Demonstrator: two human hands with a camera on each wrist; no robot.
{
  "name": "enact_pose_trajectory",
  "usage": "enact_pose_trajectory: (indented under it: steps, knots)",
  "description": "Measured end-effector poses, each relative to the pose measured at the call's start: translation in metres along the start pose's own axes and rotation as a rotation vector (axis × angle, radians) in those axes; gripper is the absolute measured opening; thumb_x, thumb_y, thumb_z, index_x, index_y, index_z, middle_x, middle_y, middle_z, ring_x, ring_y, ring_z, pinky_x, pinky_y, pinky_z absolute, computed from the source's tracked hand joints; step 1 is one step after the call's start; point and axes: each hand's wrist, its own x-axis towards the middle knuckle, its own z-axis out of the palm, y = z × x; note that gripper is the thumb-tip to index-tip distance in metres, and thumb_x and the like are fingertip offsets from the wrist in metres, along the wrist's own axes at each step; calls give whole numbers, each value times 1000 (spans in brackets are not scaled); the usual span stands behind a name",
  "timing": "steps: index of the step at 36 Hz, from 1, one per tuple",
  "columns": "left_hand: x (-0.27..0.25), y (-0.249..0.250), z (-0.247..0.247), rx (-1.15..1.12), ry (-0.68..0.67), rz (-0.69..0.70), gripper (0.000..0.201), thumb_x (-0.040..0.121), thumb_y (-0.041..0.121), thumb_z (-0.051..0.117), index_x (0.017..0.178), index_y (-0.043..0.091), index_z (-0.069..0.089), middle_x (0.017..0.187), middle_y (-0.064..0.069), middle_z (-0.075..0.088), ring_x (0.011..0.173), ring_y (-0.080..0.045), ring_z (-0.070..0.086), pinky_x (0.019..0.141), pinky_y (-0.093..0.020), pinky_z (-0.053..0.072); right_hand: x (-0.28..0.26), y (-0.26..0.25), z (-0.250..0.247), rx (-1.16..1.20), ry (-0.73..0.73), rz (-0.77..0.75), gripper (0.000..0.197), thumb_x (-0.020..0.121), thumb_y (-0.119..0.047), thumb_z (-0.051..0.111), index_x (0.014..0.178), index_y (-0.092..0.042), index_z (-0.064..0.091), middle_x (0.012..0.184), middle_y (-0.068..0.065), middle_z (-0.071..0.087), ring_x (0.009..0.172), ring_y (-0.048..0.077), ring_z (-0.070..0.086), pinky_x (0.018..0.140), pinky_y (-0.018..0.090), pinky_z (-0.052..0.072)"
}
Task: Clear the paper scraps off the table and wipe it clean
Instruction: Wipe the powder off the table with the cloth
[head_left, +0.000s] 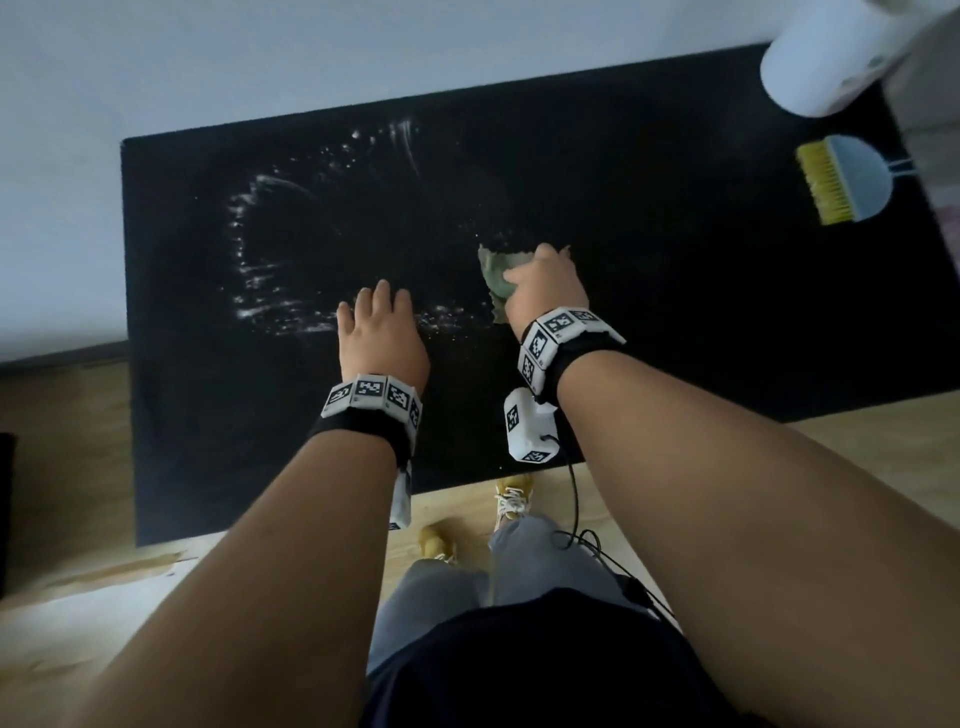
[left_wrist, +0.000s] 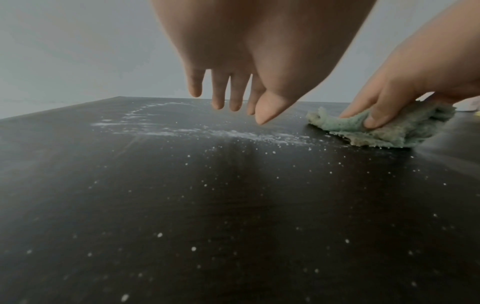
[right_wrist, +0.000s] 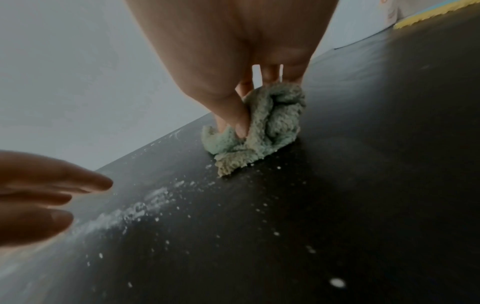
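A black table (head_left: 675, 312) carries smeared white powder and specks (head_left: 270, 306) across its left half. My right hand (head_left: 545, 280) grips a crumpled green cloth (head_left: 493, 270) and holds it down on the table near the middle. The cloth (right_wrist: 265, 127) is bunched between thumb and fingers. My left hand (head_left: 379, 327) hovers just above the table to the cloth's left, fingers straight and holding nothing. In the left wrist view the left hand (left_wrist: 228, 98) hangs over a white smear (left_wrist: 233, 135), with the cloth (left_wrist: 389, 127) at the right.
A small brush with yellow bristles on a pale blue dustpan (head_left: 841, 179) lies at the table's far right. A white cylinder (head_left: 831, 57) stands at the back right corner. A pale wall runs behind the table, and wooden floor lies in front.
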Motion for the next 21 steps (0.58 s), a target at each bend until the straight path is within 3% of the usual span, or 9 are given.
enact_pose_trajectory:
  steps: [3, 7, 12, 15, 18, 21]
  knots:
    - [-4, -4, 0, -11, 6, 11, 54, 95, 13, 42, 147, 13, 31, 157, -8, 24, 145, -28, 19, 119, -47, 14, -8, -1, -4, 48, -133, -4, 54, 93, -26, 60, 139, -7, 40, 157, 14, 22, 134, 29, 39, 101, 37, 40]
    - [-11, -7, -2, -27, 7, 56, 54, 95, 13, 41, 148, 13, 30, 157, -9, 23, 145, -28, 18, 119, -47, 14, -32, 4, 7, 127, -128, 14, 67, 93, -26, 60, 149, -7, 26, 155, 12, 28, 136, 26, 36, 106, 37, 34]
    - [-21, -13, -4, -39, -25, 109, 55, 95, 13, 39, 149, 14, 29, 159, -10, 19, 146, -28, 15, 120, -46, 10, -65, 10, 26, 70, -96, -24, 79, 90, -21, 64, 154, -17, 17, 142, 12, 41, 126, 28, 45, 104, 38, 39]
    - [-24, -14, -4, -32, -25, 141, 55, 94, 13, 38, 148, 13, 30, 158, -10, 20, 146, -28, 15, 120, -46, 10, -77, 14, 32, 36, -107, -20, 70, 86, -23, 68, 148, -23, 35, 135, 8, 44, 123, 29, 48, 104, 39, 40]
    - [-26, -11, -4, -34, -11, 174, 54, 95, 14, 38, 148, 13, 30, 158, -9, 20, 146, -28, 16, 120, -46, 10, -80, 23, 26, -30, -52, -80, 32, 87, -19, 64, 119, -25, 66, 133, 4, 49, 121, 26, 48, 101, 39, 43]
    - [-27, -7, -5, -31, -18, 194, 54, 97, 14, 38, 150, 13, 28, 159, -9, 18, 146, -28, 14, 120, -46, 10, -80, 36, 11, -21, 109, -8, 31, 91, -14, 54, 116, -26, 67, 133, 7, 48, 121, 29, 47, 101, 42, 43]
